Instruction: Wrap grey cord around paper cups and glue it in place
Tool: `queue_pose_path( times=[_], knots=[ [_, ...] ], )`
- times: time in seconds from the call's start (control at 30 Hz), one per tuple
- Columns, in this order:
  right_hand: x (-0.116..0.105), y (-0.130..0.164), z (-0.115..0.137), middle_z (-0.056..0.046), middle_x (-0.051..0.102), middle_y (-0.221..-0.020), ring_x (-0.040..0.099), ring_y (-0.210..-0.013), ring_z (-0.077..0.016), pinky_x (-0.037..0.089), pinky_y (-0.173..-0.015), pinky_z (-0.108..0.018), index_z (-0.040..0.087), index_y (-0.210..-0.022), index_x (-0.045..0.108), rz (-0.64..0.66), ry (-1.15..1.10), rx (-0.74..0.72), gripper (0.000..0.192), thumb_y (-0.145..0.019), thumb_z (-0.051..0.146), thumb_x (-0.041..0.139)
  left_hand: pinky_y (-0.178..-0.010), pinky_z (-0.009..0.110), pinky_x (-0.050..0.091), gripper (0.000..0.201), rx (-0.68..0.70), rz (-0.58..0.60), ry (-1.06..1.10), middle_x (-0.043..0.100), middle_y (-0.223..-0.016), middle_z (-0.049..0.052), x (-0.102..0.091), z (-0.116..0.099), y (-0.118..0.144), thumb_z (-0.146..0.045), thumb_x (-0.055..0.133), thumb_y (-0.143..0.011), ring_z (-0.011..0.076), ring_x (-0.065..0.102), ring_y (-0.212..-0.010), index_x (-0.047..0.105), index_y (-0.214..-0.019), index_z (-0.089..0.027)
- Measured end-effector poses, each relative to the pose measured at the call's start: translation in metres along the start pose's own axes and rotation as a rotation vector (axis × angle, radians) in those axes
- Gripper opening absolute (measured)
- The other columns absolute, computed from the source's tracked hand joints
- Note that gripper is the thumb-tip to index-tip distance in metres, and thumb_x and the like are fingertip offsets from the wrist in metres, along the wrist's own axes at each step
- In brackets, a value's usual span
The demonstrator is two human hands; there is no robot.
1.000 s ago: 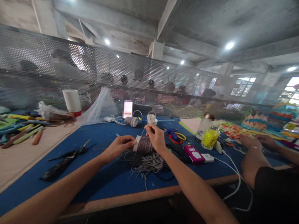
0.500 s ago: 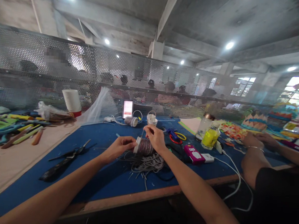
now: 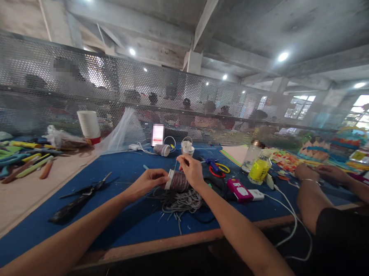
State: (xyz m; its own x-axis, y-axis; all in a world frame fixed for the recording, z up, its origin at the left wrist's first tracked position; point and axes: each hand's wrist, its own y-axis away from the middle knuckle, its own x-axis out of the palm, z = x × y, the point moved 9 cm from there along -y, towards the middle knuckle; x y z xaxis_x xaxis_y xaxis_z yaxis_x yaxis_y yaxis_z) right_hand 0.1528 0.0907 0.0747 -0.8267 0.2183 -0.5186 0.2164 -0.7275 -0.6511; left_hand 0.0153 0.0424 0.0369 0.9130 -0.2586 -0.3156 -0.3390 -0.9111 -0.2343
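My left hand (image 3: 148, 181) grips the white end of a spool of mottled grey-purple cord (image 3: 178, 181) lying on its side on the blue mat (image 3: 121, 225). My right hand (image 3: 191, 170) sits over the spool's other end and pinches a thin strand of the cord between thumb and fingers, just above the spool. A loose heap of cut grey cord pieces (image 3: 181, 201) lies directly under and in front of the spool.
Black scissors (image 3: 82, 194) lie left on the mat. A pink box (image 3: 239, 189), a white charger and cable (image 3: 257, 194), a yellow bottle (image 3: 258, 170) and small spools (image 3: 162, 149) sit behind and to the right. A co-worker's arms (image 3: 311, 190) rest at right. Tools (image 3: 19, 162) and stacked cups (image 3: 88, 125) at left.
My right hand has dropped slightly toward the spool with the strand. The spool and my left hand have barely moved.
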Motion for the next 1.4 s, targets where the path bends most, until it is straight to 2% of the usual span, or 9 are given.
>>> queue_pose_path(
  times=[0.27,0.57,0.7,0.9,1.1,1.23,1.4],
  knots=[
    [0.005,0.001,-0.003,0.005,0.067,-0.065,0.064,-0.065,-0.0114,0.041,-0.066,-0.018,0.026,-0.092,0.064,0.040,0.038,0.027,0.025,-0.093,0.042,0.044,-0.067,0.026,0.039,0.024,0.032,0.019,-0.016,0.061,-0.069,0.001,0.000,0.002,-0.001,-0.037,0.059,-0.082,0.0149,0.052,-0.067,0.066,-0.079,-0.015],
    [0.020,0.003,-0.008,0.005,0.071,-0.072,0.066,-0.071,-0.0124,0.042,-0.067,-0.020,0.026,-0.090,0.060,0.183,0.019,0.066,0.021,-0.094,0.039,0.044,-0.065,0.026,0.038,0.023,0.027,0.024,-0.049,0.060,-0.067,0.001,0.005,-0.005,0.001,-0.036,0.058,-0.081,0.0148,0.051,-0.066,0.066,-0.077,-0.015],
    [0.019,0.003,-0.007,0.006,0.070,-0.071,0.065,-0.071,-0.0125,0.041,-0.065,-0.020,0.026,-0.089,0.060,0.174,0.037,0.061,0.022,-0.094,0.040,0.044,-0.066,0.026,0.039,0.023,0.031,0.015,-0.037,0.060,-0.068,0.001,0.004,-0.003,0.000,-0.036,0.060,-0.081,0.0143,0.051,-0.067,0.067,-0.078,-0.014],
    [0.015,0.003,-0.004,0.006,0.070,-0.071,0.065,-0.069,-0.0123,0.040,-0.065,-0.020,0.027,-0.091,0.059,0.126,0.075,0.041,0.021,-0.094,0.040,0.043,-0.069,0.027,0.042,0.022,-0.010,0.021,0.201,0.064,-0.080,0.003,0.005,0.010,-0.003,-0.034,0.068,-0.076,0.0148,0.055,-0.072,0.066,-0.090,-0.017],
    [0.011,0.006,0.012,0.007,0.070,-0.070,0.066,-0.069,-0.0120,0.040,-0.066,-0.020,0.028,-0.096,0.057,0.097,0.092,-0.012,0.023,-0.095,0.042,0.039,-0.073,0.028,0.045,0.016,-0.153,0.037,0.452,0.063,-0.081,0.003,0.012,0.016,0.002,-0.030,0.069,-0.076,0.0140,0.058,-0.072,0.066,-0.084,-0.017],
    [0.011,0.008,0.018,0.007,0.070,-0.070,0.066,-0.068,-0.0119,0.039,-0.065,-0.020,0.027,-0.098,0.058,0.109,0.113,-0.023,0.025,-0.096,0.043,0.037,-0.066,0.025,0.045,0.018,-0.188,0.003,0.515,0.059,-0.072,0.001,0.013,0.017,0.004,-0.032,0.068,-0.077,0.0120,0.056,-0.065,0.062,-0.074,-0.016],
    [0.011,0.008,0.019,0.006,0.070,-0.070,0.066,-0.070,-0.0123,0.040,-0.066,-0.019,0.027,-0.098,0.059,0.105,0.125,-0.009,0.024,-0.096,0.041,0.039,-0.065,0.023,0.044,0.018,-0.188,-0.020,0.544,0.058,-0.070,0.000,0.013,0.016,0.004,-0.032,0.068,-0.077,0.0112,0.055,-0.064,0.062,-0.073,-0.015]
  ],
)
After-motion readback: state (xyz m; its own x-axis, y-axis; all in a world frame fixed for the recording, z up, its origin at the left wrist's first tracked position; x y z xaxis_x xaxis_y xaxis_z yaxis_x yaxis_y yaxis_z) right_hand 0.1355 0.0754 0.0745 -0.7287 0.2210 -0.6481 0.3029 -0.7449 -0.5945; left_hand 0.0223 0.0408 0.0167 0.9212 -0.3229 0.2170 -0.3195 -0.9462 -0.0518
